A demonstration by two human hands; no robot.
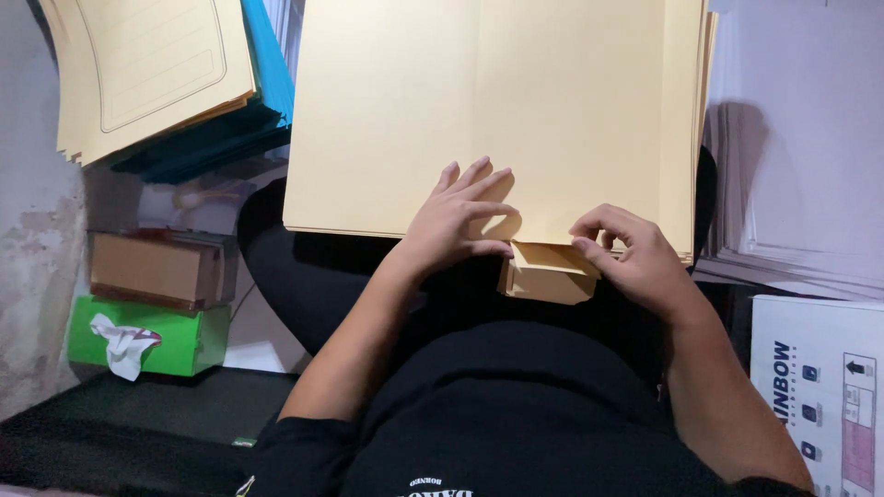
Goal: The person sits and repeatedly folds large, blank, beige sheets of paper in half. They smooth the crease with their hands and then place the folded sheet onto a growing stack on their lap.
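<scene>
A green tissue box [175, 339] sits low on the left, with a white tissue [122, 345] sticking out of it. A brown cardboard box [157, 269] rests on top of it. Higher up on the left lies a pile of tan folders [147, 64], with blue folders [267, 83] under them. On the right is a stack of white paper [801, 156]. Below that stands a white box [820, 387] with small pictures printed on it.

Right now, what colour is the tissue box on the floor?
Green, the tissue box with a white tissue poking out; head view.
</scene>
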